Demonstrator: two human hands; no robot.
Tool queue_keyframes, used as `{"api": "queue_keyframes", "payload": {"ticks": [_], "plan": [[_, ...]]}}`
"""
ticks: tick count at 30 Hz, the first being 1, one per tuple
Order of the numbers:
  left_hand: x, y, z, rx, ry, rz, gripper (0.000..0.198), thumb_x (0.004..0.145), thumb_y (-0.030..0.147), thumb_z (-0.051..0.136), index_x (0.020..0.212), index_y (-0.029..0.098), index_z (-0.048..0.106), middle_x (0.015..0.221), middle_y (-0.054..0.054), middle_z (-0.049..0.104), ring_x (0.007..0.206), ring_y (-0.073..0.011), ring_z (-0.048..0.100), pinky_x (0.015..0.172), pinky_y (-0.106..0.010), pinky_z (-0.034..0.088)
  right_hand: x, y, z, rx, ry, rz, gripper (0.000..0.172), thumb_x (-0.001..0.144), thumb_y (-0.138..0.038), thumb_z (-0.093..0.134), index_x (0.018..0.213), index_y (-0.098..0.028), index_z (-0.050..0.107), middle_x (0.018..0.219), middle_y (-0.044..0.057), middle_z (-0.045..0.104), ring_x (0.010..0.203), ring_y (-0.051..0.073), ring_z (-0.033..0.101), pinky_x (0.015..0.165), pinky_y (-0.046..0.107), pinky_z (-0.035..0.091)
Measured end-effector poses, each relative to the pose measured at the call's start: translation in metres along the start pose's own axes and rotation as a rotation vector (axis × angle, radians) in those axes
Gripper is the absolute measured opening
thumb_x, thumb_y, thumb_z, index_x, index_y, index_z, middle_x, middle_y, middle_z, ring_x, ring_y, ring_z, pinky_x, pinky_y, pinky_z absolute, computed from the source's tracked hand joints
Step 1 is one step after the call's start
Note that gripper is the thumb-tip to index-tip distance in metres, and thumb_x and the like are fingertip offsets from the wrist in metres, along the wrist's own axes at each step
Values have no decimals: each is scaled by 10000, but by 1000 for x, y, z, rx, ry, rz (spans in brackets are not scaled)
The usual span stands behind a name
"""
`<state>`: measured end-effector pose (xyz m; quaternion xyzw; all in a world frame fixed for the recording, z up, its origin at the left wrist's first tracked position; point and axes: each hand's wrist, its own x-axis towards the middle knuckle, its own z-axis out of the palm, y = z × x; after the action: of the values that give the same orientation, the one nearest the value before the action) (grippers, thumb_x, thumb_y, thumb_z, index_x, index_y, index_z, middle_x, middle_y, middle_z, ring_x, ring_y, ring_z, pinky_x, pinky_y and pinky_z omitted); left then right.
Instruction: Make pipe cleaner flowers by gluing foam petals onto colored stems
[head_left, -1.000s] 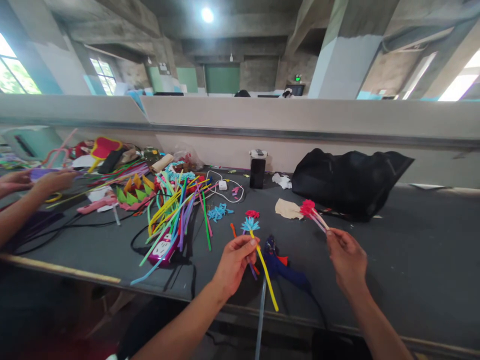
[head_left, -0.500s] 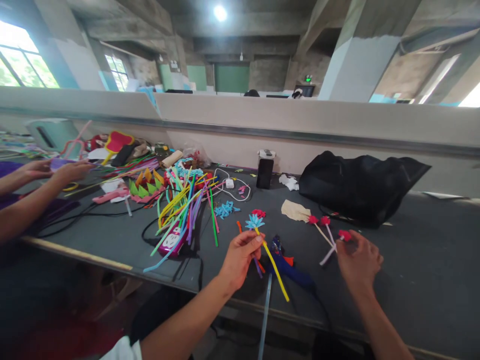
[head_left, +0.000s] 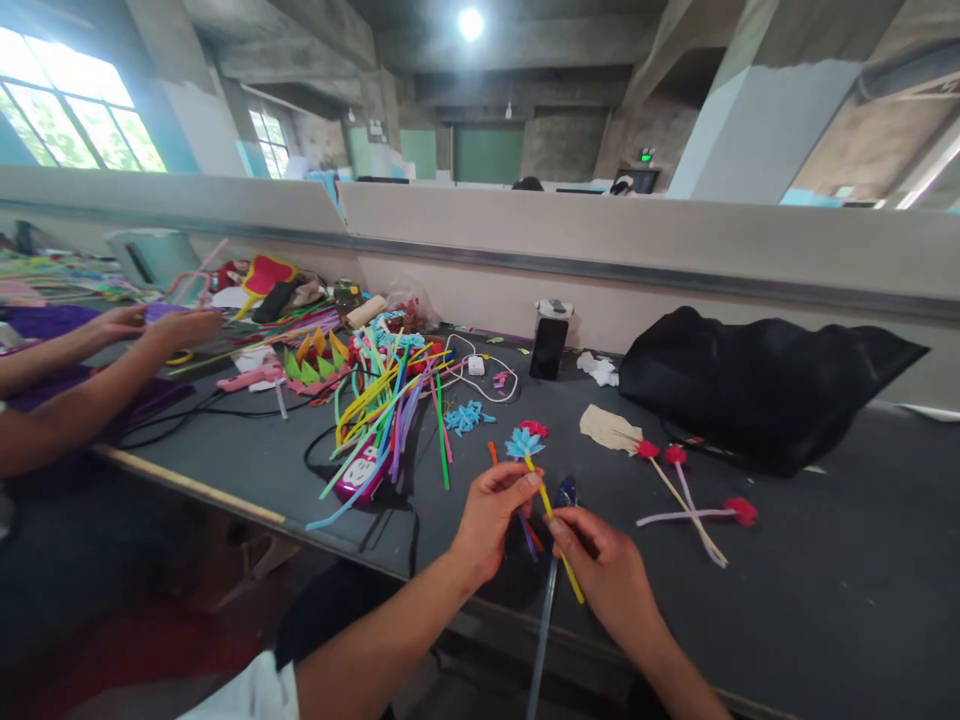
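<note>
Between both hands I hold a pipe-cleaner flower [head_left: 523, 443] with blue petals and a yellow stem. My left hand [head_left: 491, 515] pinches the stem just below the petals. Lower down, the fingers of my right hand [head_left: 600, 560] close on the same stem, whose end sticks out below them. On the table to the right lie several red-headed pipe-cleaner flowers [head_left: 742, 512] with pale stems, crossing one another. A small red cluster [head_left: 534, 428] shows behind the blue petals. A glue gun [head_left: 568, 492] seems to lie behind my right hand, mostly hidden.
Left of my hands, a heap of coloured pipe cleaners [head_left: 390, 390] partly covers a purple power strip [head_left: 358, 478]. Short blue pieces [head_left: 469, 416], a phone [head_left: 549, 348] and a black bag [head_left: 757, 390] are farther back. A co-worker's hands [head_left: 176, 325] hold something purple at left.
My right hand has let go of a red flower, now lying across the other stems, and moved left onto the yellow stem. My left hand keeps its hold. The view has shifted slightly.
</note>
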<state>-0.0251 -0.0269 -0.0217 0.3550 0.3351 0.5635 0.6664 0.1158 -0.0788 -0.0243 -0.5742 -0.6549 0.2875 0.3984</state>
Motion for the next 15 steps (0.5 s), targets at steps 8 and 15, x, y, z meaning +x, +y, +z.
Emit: {"api": "queue_keyframes", "payload": {"ticks": [8,15], "plan": [[1,1,-3,112,-34,-42,250,699,367,743,761,140,660,652,11,592,505,-60,450,528,-214,335,26,16,-22,-178,260,-3,348,881,-461,451,852,-191,669,674,18,682,609,165,633,603,245,458],[3,5,-9,86,-50,-51,435,756,395,657,516,183,362,437,81,328,396,-43,257,433,-220,200,43,60,-46,-427,362,135,273,867,-390,453,830,-213,658,671,24,697,647,185,658,596,254,418]]}}
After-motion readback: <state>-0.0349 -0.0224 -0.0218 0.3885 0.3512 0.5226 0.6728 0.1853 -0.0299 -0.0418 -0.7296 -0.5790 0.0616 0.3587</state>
